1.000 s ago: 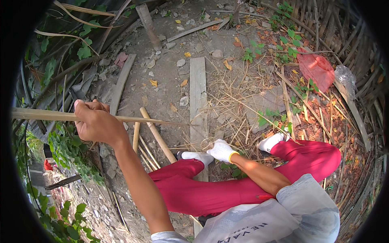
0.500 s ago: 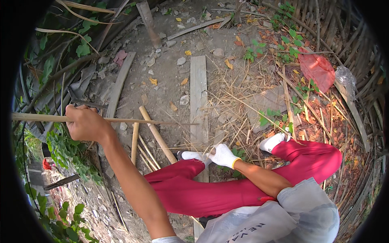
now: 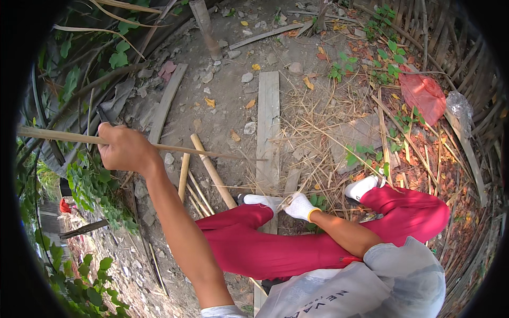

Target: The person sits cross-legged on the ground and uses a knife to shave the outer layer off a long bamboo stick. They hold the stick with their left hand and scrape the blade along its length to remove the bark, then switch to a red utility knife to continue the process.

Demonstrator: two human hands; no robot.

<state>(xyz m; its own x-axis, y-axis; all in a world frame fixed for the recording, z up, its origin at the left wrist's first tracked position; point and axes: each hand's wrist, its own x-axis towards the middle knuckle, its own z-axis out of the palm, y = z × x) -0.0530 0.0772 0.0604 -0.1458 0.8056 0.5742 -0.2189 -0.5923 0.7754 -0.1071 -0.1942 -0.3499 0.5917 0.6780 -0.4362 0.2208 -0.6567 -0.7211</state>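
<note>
My bare left hand is closed in a fist around a long, pale, split bamboo strip. The strip's thick end runs off to the left, and its thin tip reaches over the grey plank. A dark narrow piece shows just above the fist; I cannot tell if it is held. My right hand, in a white knitted glove, is closed low between my feet, close to my left shoe. Its fingertips pinch together, and what is in them is too small to make out.
Bamboo poles and thinner sticks lie beside my left leg. A weathered plank runs away from me. Dry straw covers the ground right of it. A red plastic bag lies far right by a stick fence. Vines grow on the left.
My left fist has risen slightly away from me, carrying the bamboo strip with it. The whole view has shifted a little. My gloved right hand stays low by my left shoe.
</note>
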